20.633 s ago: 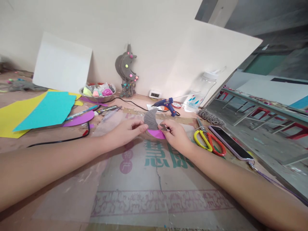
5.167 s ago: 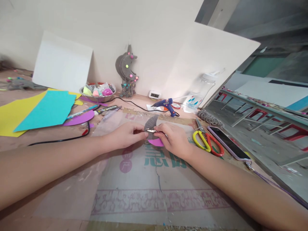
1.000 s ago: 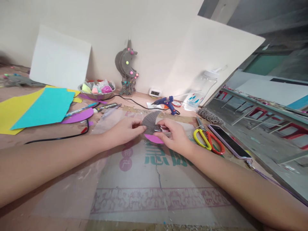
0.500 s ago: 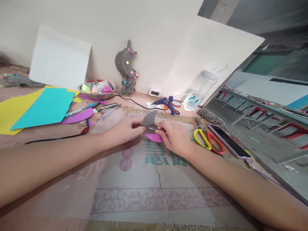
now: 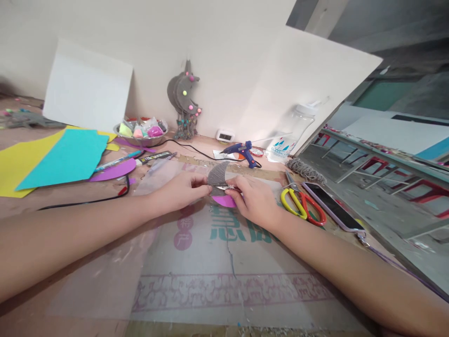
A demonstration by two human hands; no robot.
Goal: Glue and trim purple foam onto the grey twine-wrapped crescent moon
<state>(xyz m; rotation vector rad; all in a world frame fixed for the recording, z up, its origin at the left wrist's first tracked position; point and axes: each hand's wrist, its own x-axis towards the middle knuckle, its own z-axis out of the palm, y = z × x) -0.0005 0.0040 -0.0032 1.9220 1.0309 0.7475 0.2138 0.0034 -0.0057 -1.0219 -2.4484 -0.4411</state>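
My left hand (image 5: 184,191) pinches the left edge of a small crescent piece covered in grey yarn (image 5: 218,174), between thumb and fingers. A bare purple part (image 5: 224,201) of this piece shows at its lower end. From the right, my right hand (image 5: 256,202) grips a small pointed metal tool (image 5: 220,188), its tip lying across the grey yarn. Fingers hide most of the tool, so its exact kind cannot be made out. Both hands are over a printed translucent plastic sheet (image 5: 189,290).
Scissors (image 5: 304,206), a phone (image 5: 333,206) and grey yarn (image 5: 306,170) lie at right. Behind are a blue glue gun (image 5: 245,150), clock (image 5: 225,135), bottle (image 5: 293,133) and hanging moon ornament (image 5: 182,91). Coloured sheets (image 5: 63,161) and a bowl (image 5: 140,140) are at left.
Both hands stay almost in place around the crescent piece. The metal tool's tip has shifted slightly on the yarn, and the camera view has moved a little.
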